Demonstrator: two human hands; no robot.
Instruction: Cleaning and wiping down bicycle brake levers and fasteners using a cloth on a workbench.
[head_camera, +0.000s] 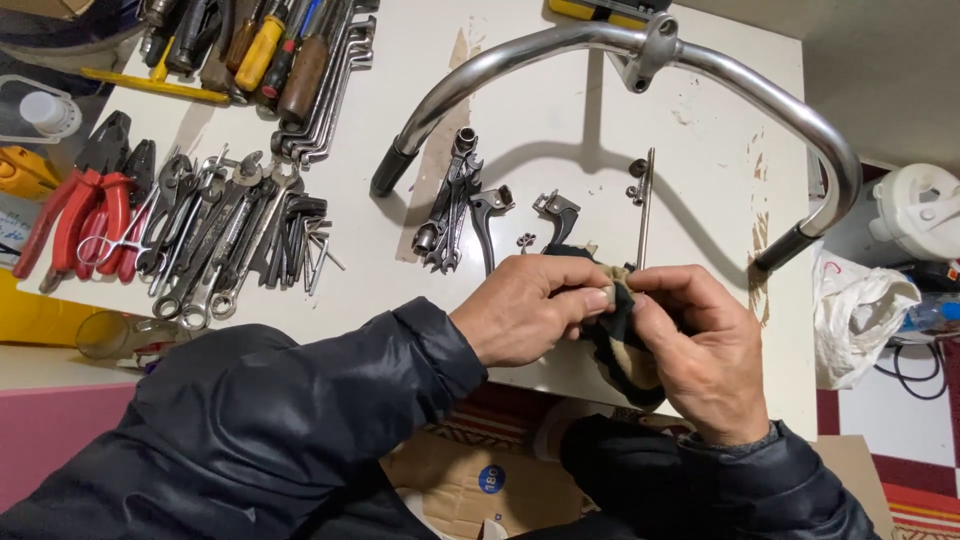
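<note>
- The white tabletop (600, 130) carries everything, its paint worn through in patches.
- A chrome handlebar (560, 45) arches across the far side, with dark grips at both ends.
- Wrenches (215, 240) and red-handled pliers (85, 215) lie in rows on the left, well apart from the work.
- A cluster of small spanners (450, 210), two brake levers (490, 215) and a thin rod (645, 205) lie just beyond the hands.
- The left hand (525, 310) and right hand (700, 350) are pressed together at the near edge, both clamped on a dark-and-tan rag (620, 345).
- Whatever small piece sits inside the rag is hidden. Judging by the grip, the wiping goes best with the piece pinched firmly through the cloth, turned bit by bit, and kept over the tabletop in case it slips.
</note>
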